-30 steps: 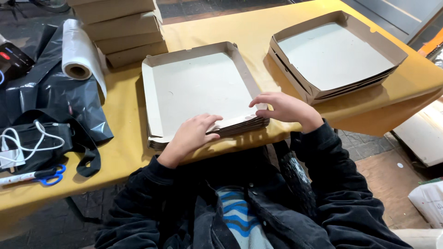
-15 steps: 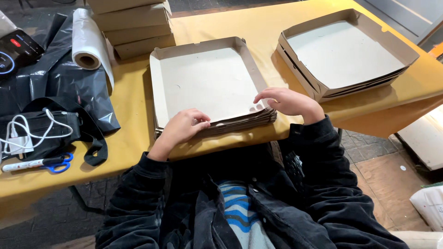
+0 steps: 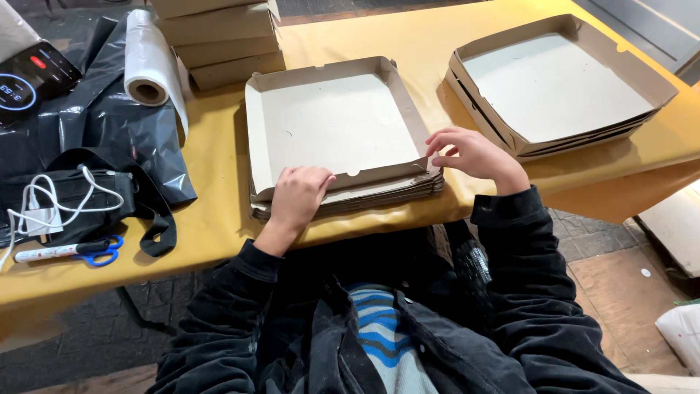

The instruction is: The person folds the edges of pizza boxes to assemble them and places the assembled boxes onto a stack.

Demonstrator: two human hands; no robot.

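Yellow-covered table [image 3: 219,211] under cardboard trays [image 3: 335,131], paved floor [image 3: 605,277] below.

Plastic roll [image 3: 149,66], scissors [image 3: 98,255], marker [image 3: 55,252] — second tray stack [image 3: 558,84] apart.

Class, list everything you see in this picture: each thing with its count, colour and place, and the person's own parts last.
Tray stack: one, brown card, table centre, under both hands.
Second tray stack: one, brown card, right end of table.
Flat boxes: one pile, brown, far edge.
Film roll: one, white, left of pile.
Plastic sheet: one, black, left.
Phone: one, black, far left.
Cable: one, white, on black bag.
Scissors: one, blue handles, left near edge.
Marker: one, white, beside scissors.
Table: one, yellow cover.
Left hand: on stack's near edge.
Right hand: at stack's right corner.
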